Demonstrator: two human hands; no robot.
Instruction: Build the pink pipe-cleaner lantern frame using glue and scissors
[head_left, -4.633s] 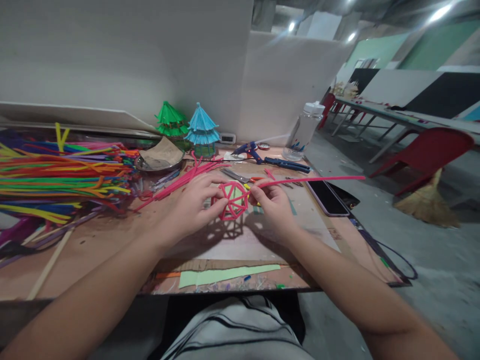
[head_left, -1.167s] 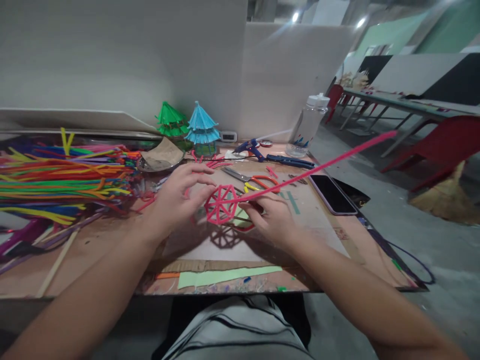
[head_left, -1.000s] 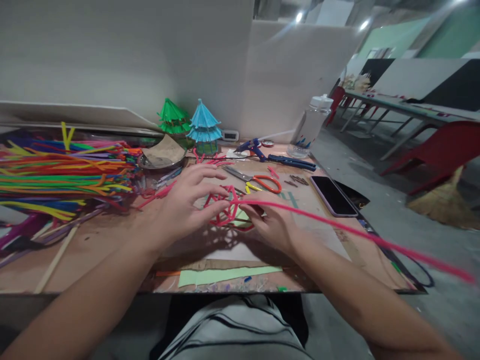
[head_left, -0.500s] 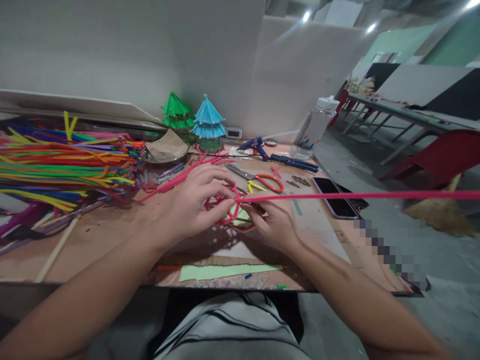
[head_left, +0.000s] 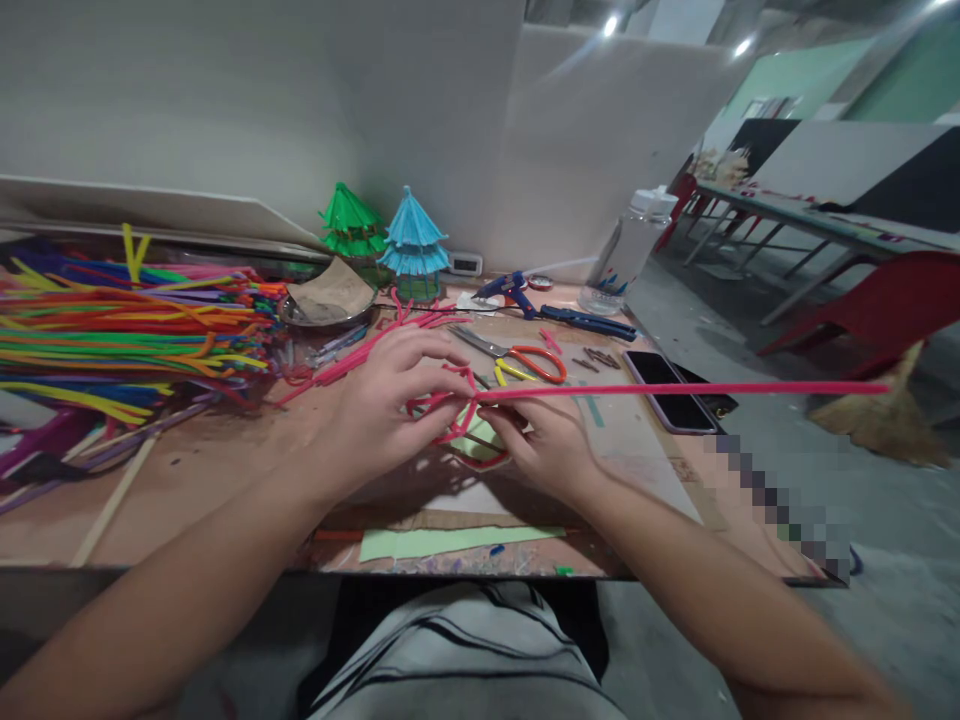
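Observation:
A pink pipe-cleaner frame of openwork loops is between my hands above the table, with a light green piece inside or behind it. My left hand pinches a long pink pipe cleaner where it joins the frame, thumb and fingertips together. From that joint the strand runs nearly level to the right, its far end loose in the air. Just under the strand, my right hand is closed on the frame's right side. Its fingertips are partly hidden.
Bundled colourful pipe cleaners lie left; pink ones lie behind my left hand. Orange-handled scissors, a glue gun, pliers, a bottle and a phone surround the work. Green and blue roofed models stand behind.
The long pink strand has shifted left: its loose end, earlier beyond the right edge of view, now shows. Both hands stay close to the same place, still closed.

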